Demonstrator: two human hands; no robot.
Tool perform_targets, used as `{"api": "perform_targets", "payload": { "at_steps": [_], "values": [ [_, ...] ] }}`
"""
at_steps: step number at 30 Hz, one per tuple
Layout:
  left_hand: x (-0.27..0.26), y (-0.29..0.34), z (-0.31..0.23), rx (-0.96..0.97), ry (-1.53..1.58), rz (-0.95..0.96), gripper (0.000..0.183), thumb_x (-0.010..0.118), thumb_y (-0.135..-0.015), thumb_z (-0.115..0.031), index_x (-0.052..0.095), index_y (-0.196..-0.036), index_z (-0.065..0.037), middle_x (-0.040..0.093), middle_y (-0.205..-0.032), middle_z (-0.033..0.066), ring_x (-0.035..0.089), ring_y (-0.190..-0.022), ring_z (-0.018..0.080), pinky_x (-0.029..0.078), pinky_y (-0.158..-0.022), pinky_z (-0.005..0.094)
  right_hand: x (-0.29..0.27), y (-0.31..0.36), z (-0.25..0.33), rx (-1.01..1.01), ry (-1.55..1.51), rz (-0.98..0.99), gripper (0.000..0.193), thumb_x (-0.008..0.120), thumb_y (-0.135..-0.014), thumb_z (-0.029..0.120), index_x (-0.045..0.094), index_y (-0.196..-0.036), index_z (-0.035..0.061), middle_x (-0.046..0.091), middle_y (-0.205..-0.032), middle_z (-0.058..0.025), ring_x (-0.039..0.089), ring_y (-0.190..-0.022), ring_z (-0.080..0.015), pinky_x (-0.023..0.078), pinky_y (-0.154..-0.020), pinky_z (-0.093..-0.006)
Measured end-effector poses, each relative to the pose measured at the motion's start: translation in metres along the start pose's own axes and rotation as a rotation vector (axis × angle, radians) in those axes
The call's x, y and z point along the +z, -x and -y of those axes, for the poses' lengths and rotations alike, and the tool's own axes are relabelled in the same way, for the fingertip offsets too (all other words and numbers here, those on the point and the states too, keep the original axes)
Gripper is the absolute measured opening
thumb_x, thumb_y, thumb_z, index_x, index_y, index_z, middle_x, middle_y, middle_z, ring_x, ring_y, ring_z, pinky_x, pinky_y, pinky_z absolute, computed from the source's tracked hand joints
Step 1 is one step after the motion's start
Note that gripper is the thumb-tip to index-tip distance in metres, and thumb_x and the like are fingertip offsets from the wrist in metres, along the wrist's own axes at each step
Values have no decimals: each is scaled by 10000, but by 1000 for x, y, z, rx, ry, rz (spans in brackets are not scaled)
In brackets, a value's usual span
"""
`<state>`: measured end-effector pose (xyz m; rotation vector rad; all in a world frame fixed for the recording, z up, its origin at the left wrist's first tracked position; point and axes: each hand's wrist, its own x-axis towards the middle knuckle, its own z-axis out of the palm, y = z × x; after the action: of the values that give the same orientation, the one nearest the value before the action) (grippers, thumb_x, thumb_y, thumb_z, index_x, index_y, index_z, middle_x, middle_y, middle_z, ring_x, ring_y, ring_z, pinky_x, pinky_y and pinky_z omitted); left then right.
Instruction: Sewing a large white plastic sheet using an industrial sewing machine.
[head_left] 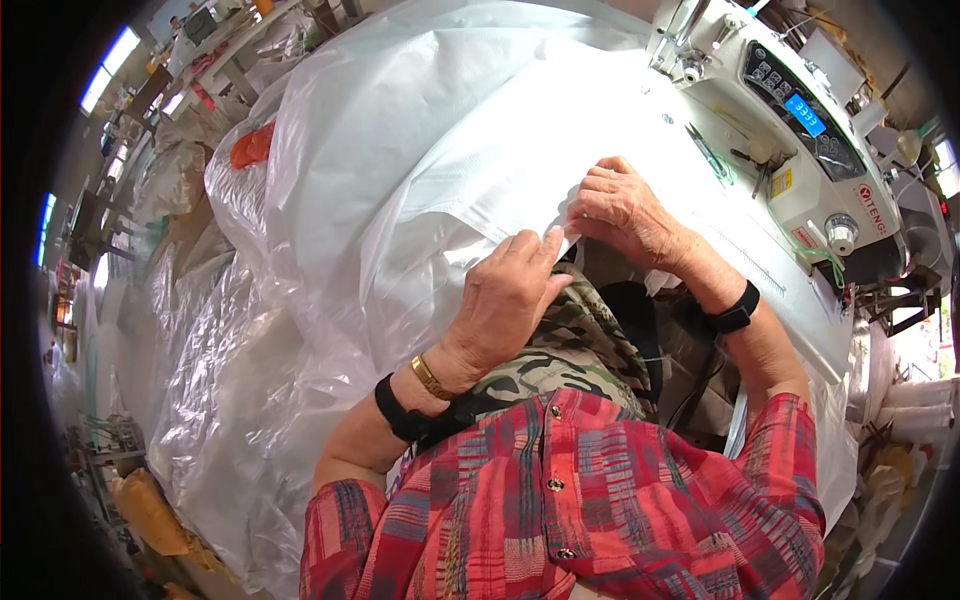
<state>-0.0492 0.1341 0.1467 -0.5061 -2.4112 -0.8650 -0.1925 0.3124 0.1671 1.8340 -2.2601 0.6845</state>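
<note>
A large sheet of thin white fabric point(440, 130) spreads over the sewing table and hangs down toward my lap. My left hand point(507, 290) pinches its near edge between thumb and fingers. Close beside it on the right, my right hand point(622, 212) has curled fingers on the same edge, with the fingertips nearly meeting the left ones. A short folded bit of the edge shows between the two hands. The white sewing machine point(815, 130) with a lit blue display stands to the right, apart from both hands.
Thread snips point(708, 152) lie on the white tabletop point(740, 240) near the machine, by some green thread. Crumpled clear plastic point(220, 350) and an orange item point(252, 147) are at the left. Camouflage cloth point(570, 350) covers my lap. Cluttered benches stand at the far left.
</note>
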Motion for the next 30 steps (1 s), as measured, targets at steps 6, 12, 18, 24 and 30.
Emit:
{"api": "perform_targets", "payload": {
  "at_steps": [6,12,18,24,30],
  "values": [
    [-1,-6,8,-82,44,155,270,643,-833,-48,634,-1096,12,565,-804,147,585,-702,315,460,-644,395,-4,-2,-20,19,110,32,352,709,-812,425,584,-819,96,551,-768,-32,578,-809,-235,404,-909,-397],
    [-8,-15,19,-183,385,53,171,593,-839,-27,673,-977,32,589,-730,159,571,-626,282,438,-589,372,-10,-2,-52,98,155,22,409,712,-762,483,588,-778,93,563,-750,-30,584,-809,-221,410,-896,-397],
    [-17,-19,25,-213,364,104,176,607,-830,-24,679,-980,31,582,-714,138,557,-611,251,423,-569,341,-12,1,-85,123,182,6,400,733,-751,478,594,-778,104,605,-786,-27,592,-805,-207,401,-901,-391],
    [-13,-14,37,-206,378,90,173,621,-818,-18,689,-972,20,575,-699,118,544,-596,247,417,-560,344,-19,3,-95,220,139,-34,412,764,-731,468,582,-834,112,619,-810,-16,606,-814,-202,368,-944,-384],
    [-9,-7,41,-164,359,127,207,615,-810,1,678,-1007,17,532,-669,117,529,-579,251,400,-543,344,-26,3,-108,295,108,10,448,745,-736,504,578,-892,119,608,-828,-5,605,-783,-177,334,-994,-415]
  ]
}}
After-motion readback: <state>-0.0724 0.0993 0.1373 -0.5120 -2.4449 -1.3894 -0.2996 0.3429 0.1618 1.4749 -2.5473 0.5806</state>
